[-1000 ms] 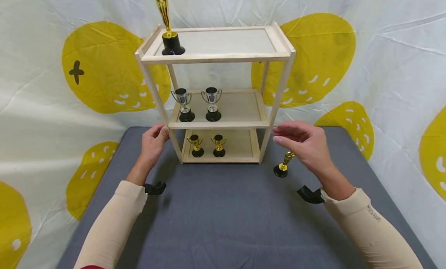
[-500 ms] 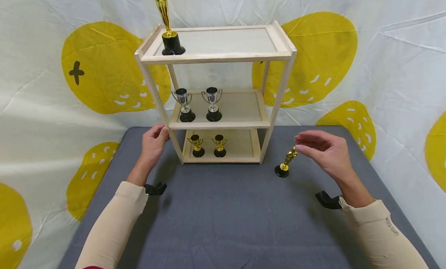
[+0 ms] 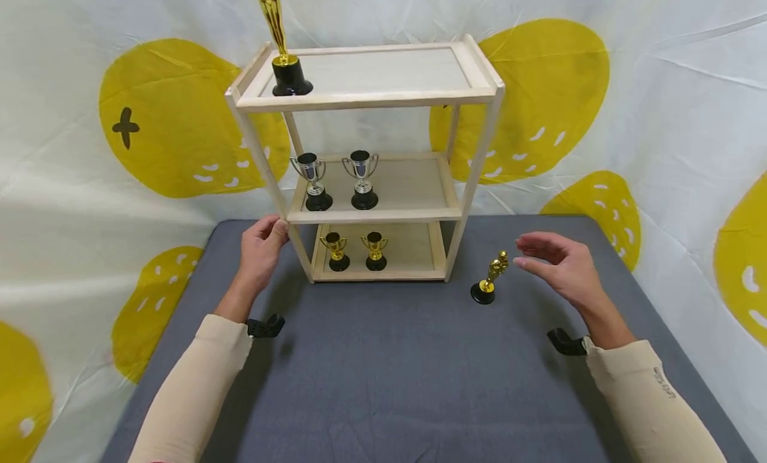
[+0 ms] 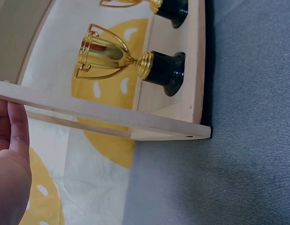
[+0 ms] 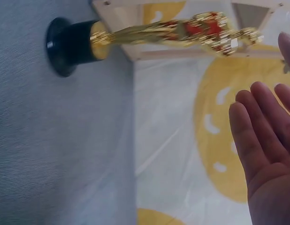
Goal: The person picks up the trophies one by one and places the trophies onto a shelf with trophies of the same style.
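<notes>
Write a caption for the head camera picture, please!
Right hand open beside a small gold statuette; left hand holds the shelf.

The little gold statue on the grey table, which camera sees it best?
The right wrist view: the little gold statue fills the top, black base to head, near the right hand. The head view shows it small but whole. The left wrist view misses it.

We find almost nothing to read. On the right sleeve (image 3: 650,400), near the wrist, there is a short dark printed mark (image 3: 661,383) running along the cuff, too small for us to make out its letters. On the cloth backdrop (image 3: 72,203), left of the wooden shelf (image 3: 365,100), a dark plus-shaped sign (image 3: 125,127) sits on a yellow blob.
</notes>
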The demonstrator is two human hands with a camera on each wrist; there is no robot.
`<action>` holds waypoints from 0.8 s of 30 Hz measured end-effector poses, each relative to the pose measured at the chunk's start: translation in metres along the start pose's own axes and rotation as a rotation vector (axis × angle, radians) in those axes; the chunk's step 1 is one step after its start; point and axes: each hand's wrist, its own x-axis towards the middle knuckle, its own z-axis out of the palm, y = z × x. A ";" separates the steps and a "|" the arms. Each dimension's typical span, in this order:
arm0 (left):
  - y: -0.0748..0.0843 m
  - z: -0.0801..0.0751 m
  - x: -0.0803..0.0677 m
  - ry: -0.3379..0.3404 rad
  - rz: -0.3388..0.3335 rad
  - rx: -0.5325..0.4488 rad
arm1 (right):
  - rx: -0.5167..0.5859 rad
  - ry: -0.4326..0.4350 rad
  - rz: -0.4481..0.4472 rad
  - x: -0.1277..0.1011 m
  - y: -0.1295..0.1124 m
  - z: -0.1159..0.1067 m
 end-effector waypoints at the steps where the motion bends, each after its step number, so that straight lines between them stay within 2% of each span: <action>1: 0.000 -0.001 0.000 0.006 0.003 -0.009 | 0.001 -0.019 0.003 0.001 0.004 0.001; 6: 0.001 -0.002 -0.001 -0.005 0.006 -0.020 | 0.011 -0.096 0.000 0.002 0.017 0.008; 10: 0.000 -0.002 -0.001 -0.009 0.004 -0.013 | 0.008 -0.121 0.017 0.003 0.022 0.014; 18: -0.001 -0.002 -0.001 -0.001 -0.030 0.016 | -0.018 -0.119 0.046 0.004 0.026 0.025; 24: -0.001 -0.002 0.001 0.001 -0.017 0.007 | -0.039 -0.095 0.052 0.005 0.027 0.028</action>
